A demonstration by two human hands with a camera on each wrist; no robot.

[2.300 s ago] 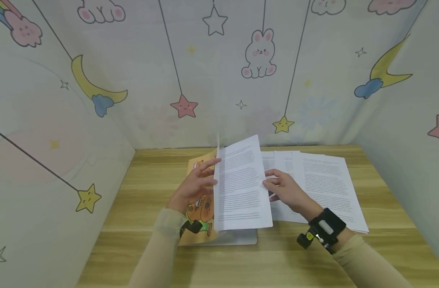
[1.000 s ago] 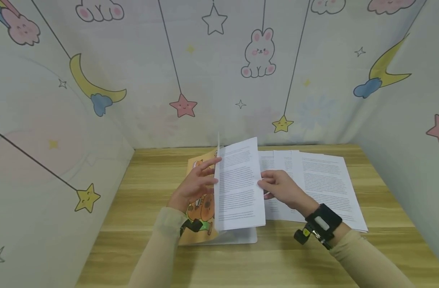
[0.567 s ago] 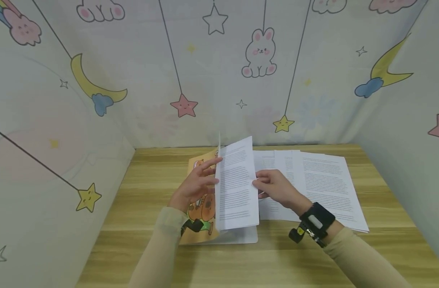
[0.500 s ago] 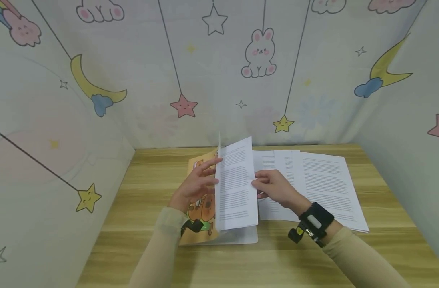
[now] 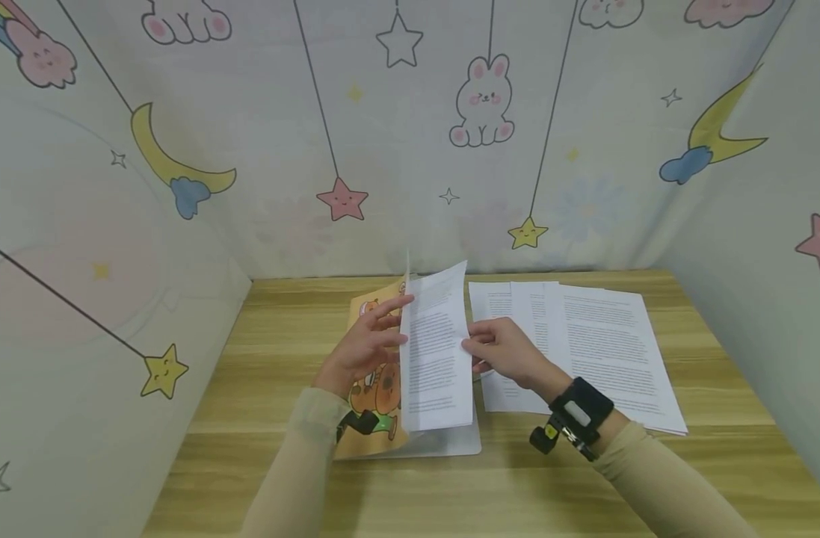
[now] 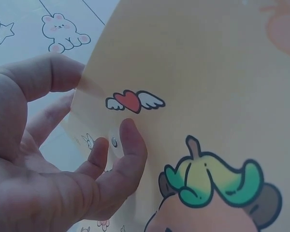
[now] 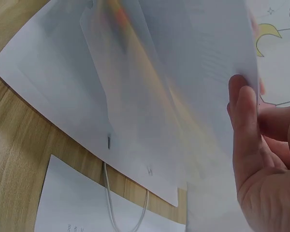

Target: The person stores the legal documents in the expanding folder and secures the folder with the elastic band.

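An orange cartoon-print folder (image 5: 376,388) lies on the table, its cover raised. At the cover's free edge, my left hand (image 5: 365,344) grips it; the left wrist view shows some fingers against the printed cover (image 6: 208,106) and others behind the edge. Printed sheets of paper (image 5: 439,351) stand on edge beside the raised cover, over the folder's pale inside (image 5: 450,442). My right hand (image 5: 507,350) pinches their right edge between thumb and fingers. From the right wrist, these sheets (image 7: 208,53) appear from behind, with a thin cord (image 7: 108,188) looping from the folder's edge.
More printed sheets (image 5: 605,351) lie overlapping on the table to the right, under and beyond my right forearm. The wood-grain table (image 5: 517,486) ends at a pale cartoon-print wall (image 5: 423,149) at the back, with side walls left and right.
My right hand has moved left with the printed sheets, bringing their right edge closer to the folder's cover. The sheets bow slightly now. My left hand and the cover have stayed put.
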